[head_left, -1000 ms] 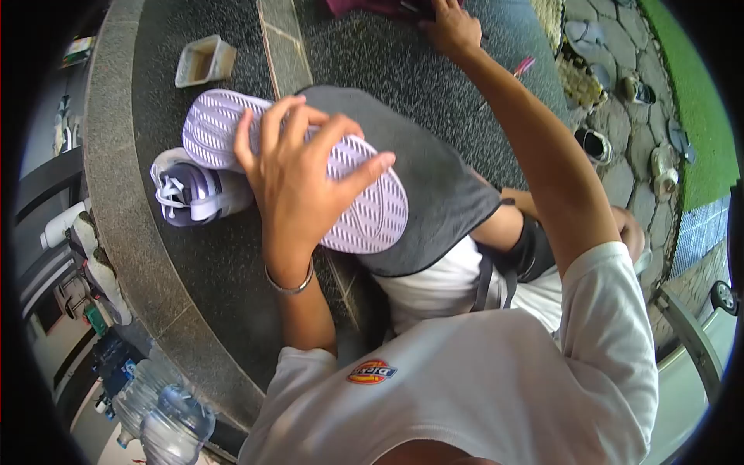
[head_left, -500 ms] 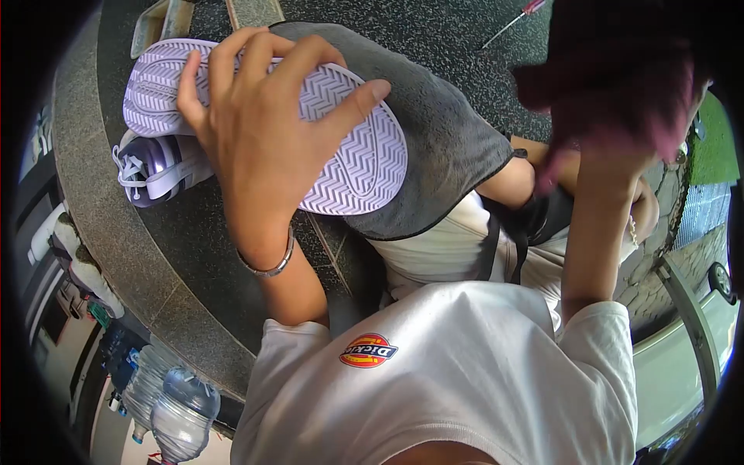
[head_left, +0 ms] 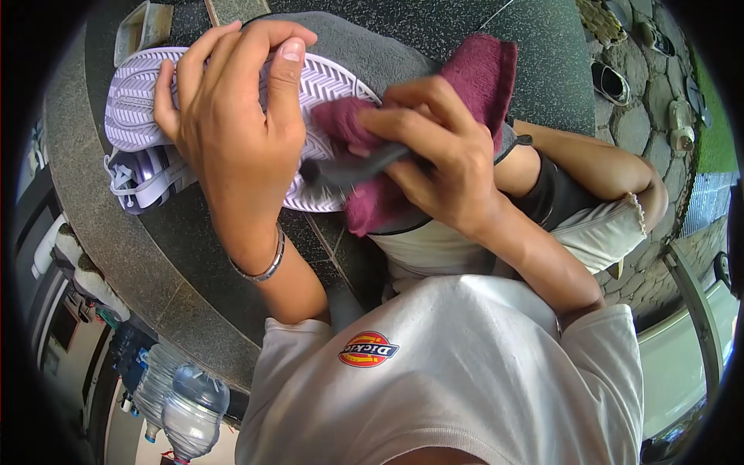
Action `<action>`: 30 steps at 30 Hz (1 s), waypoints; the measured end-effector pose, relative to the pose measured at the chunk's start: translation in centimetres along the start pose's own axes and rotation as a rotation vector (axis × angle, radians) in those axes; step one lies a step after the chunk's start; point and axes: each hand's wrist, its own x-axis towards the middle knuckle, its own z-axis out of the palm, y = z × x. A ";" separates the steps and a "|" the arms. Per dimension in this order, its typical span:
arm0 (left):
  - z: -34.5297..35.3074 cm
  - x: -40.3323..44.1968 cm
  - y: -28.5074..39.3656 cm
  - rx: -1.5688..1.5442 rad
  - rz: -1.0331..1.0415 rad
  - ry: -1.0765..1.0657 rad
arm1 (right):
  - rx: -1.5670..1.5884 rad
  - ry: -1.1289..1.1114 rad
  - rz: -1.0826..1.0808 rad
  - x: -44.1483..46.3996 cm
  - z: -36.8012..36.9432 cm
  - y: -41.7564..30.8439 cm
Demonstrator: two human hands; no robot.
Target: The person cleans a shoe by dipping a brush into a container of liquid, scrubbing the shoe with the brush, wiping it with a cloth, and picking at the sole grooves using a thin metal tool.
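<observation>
My left hand (head_left: 240,132) lies over an upturned shoe (head_left: 143,97), its fingers curled across the pale lilac sole with the zigzag tread. My right hand (head_left: 449,147) is closed around a maroon cloth (head_left: 480,81), which bunches out on both sides of the fingers and rests against the toe part of the sole. A dark grey handle-like piece (head_left: 349,169) also sticks out of this hand toward the left; its kind is unclear. Beneath the toe end, a grey towel (head_left: 341,46) covers my lap. Below the heel end sits a second shoe (head_left: 143,182), purple with white laces.
Black speckled stone (head_left: 542,70) forms the surface around me, with a lighter curved edge (head_left: 85,194) at left. Large clear water bottles (head_left: 190,415) stand at lower left. Dark footwear (head_left: 611,83) lies on stone paving at right. A small box-like tray (head_left: 143,31) is at the top left.
My right hand has swung left and down with the maroon cloth, from the upper right onto the sole. The left hand's thumb has drawn in toward the other fingers.
</observation>
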 end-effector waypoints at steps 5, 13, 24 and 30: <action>-0.7 0.2 0.8 0.017 -0.025 -0.103 | -0.061 -0.107 0.013 -2.6 -1.0 -0.3; -0.7 -0.2 0.7 0.046 0.041 -0.075 | -0.011 -0.202 0.096 -4.6 -2.6 -0.7; -0.1 -0.1 0.1 0.048 0.049 -0.005 | 0.084 0.084 0.005 2.3 -3.4 -1.0; -0.1 -0.1 -0.5 -0.012 0.041 -0.017 | 0.086 -0.113 0.033 -0.1 -0.7 -1.5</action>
